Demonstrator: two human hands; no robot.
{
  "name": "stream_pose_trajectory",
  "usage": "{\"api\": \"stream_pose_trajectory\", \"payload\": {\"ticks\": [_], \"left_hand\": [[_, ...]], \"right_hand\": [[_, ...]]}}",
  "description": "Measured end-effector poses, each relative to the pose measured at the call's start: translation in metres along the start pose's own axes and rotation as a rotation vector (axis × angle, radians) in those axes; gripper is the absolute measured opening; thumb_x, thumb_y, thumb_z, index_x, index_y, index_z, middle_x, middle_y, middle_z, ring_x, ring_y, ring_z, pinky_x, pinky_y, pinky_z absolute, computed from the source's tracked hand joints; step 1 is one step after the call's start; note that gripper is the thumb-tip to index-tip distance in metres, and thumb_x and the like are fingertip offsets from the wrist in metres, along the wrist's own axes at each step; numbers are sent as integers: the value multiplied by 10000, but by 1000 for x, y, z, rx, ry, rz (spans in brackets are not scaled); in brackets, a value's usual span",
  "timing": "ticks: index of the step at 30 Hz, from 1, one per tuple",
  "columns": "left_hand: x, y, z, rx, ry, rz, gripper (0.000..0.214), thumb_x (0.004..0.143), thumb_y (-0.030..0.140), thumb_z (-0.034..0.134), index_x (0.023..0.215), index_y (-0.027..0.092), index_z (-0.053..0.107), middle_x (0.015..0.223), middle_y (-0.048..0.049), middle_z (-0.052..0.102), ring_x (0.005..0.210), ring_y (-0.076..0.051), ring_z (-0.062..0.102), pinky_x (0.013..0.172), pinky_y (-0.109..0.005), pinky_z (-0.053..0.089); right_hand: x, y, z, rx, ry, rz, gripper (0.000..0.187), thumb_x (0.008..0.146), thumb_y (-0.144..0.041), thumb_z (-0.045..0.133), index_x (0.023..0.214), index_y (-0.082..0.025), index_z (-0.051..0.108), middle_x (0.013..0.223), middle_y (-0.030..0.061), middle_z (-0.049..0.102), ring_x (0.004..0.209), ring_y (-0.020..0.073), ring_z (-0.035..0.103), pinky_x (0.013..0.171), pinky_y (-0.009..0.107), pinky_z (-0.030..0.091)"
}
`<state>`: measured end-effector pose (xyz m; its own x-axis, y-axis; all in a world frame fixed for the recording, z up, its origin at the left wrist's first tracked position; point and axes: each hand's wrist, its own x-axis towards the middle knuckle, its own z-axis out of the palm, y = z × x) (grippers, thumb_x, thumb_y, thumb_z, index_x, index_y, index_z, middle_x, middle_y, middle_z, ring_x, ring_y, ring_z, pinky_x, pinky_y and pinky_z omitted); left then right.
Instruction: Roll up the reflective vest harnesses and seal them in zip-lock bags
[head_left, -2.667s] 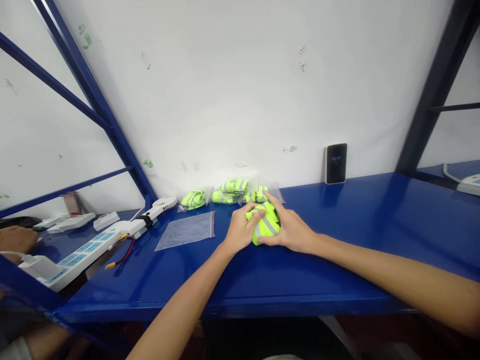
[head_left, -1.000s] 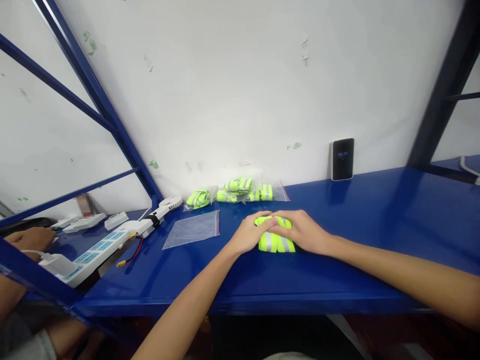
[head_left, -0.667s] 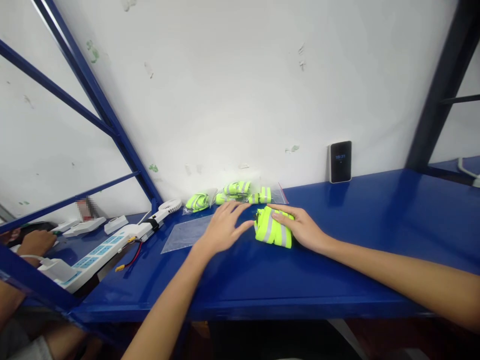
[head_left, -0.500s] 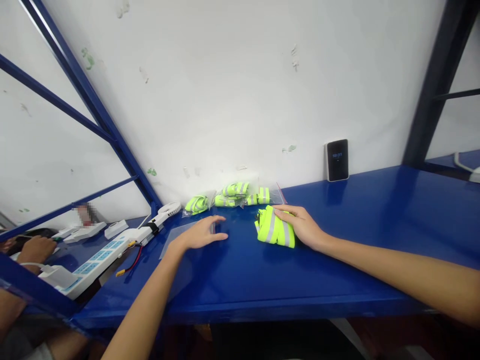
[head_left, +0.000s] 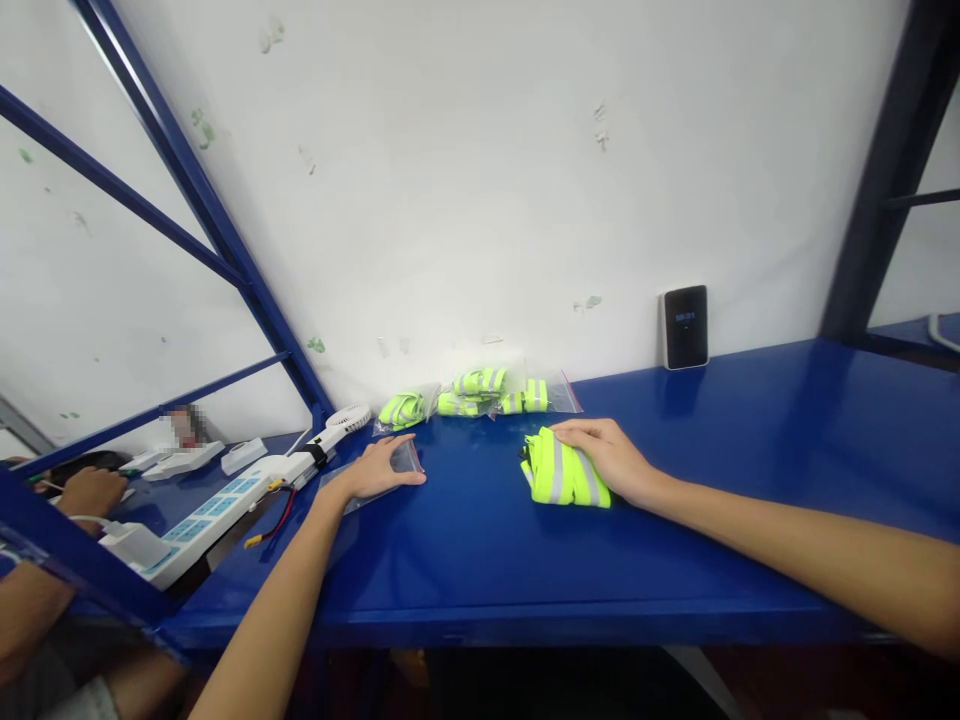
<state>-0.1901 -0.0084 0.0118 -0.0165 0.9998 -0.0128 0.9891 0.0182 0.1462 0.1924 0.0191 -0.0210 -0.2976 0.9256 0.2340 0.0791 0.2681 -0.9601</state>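
Both parted: left hand (head_left: 379, 470) on bag (head_left: 409, 458), right hand (head_left: 600, 450) on vest (head_left: 562, 476).

A folded reflective vest (head_left: 566, 470) is laid on the surface (head_left: 750, 400); bagged vests (head_left: 480, 392) are lined up behind it by the wall (head_left: 525, 200), a plastic bag (head_left: 401, 462) is placed to its left, and a power strip (head_left: 217, 510) is set further left.

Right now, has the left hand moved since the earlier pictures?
Yes. The left hand has moved leftward, away from the folded hi-vis fabric, and now rests on the clear plastic bag, left of the bagged hi-vis bundles.
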Motion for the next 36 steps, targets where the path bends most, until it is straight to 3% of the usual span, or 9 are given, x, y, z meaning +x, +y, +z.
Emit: {"api": "stream_pose_trajectory", "payload": {"ticks": [4,10,16,20,25,30,36], "left_hand": [[1,28,8,-40,14,62,931,672,781,551,1448,302,366,1434,-128,460,1338,-410,346,1074,-562,261],[-3,116,28,-29,179,531,977,659,750,612,1480,342,275,1470,-145,313,1398,-389,238,1116,-570,204],[11,171,34,-92,337,674,849,633,726,659,1293,234,449,1365,-163,394,1320,-363,360,1100,-570,265],[25,191,40,-91,412,729,771,663,676,675,1212,191,435,1314,-175,433,1284,-345,408,1080,-553,310],[36,210,50,1,467,787,745,685,640,680,1213,188,411,1329,-199,426,1324,-368,368,1099,-596,250],[36,213,55,53,550,815,810,689,617,692,1319,212,381,1383,-188,409,1345,-355,354,1135,-584,182],[27,217,55,121,521,975,747,820,527,607,1438,228,313,1456,-156,417,1389,-296,333,1165,-493,178]], "right_hand": [[3,1,2,-12,58,-15,297,777,-357,580,919,-181,771,972,65,750,883,265,652,736,357,483],[14,2,-2,47,160,-11,307,751,-352,582,964,-178,718,916,53,727,786,228,632,664,323,468],[22,9,-12,72,215,-79,234,754,-351,567,901,-191,654,725,9,651,616,182,560,558,286,419],[28,13,-20,-54,262,-177,209,777,-345,536,879,-190,634,722,4,623,638,180,538,593,289,403],[31,12,-32,-207,258,-265,176,791,-313,521,883,-198,616,735,-1,624,710,193,564,676,308,415],[30,8,-33,-259,240,-257,150,780,-284,521,897,-211,580,776,-1,638,728,196,582,699,320,435],[24,10,-29,-158,146,-266,219,753,-202,477,961,-213,546,819,8,662,761,201,612,727,329,458]]}}
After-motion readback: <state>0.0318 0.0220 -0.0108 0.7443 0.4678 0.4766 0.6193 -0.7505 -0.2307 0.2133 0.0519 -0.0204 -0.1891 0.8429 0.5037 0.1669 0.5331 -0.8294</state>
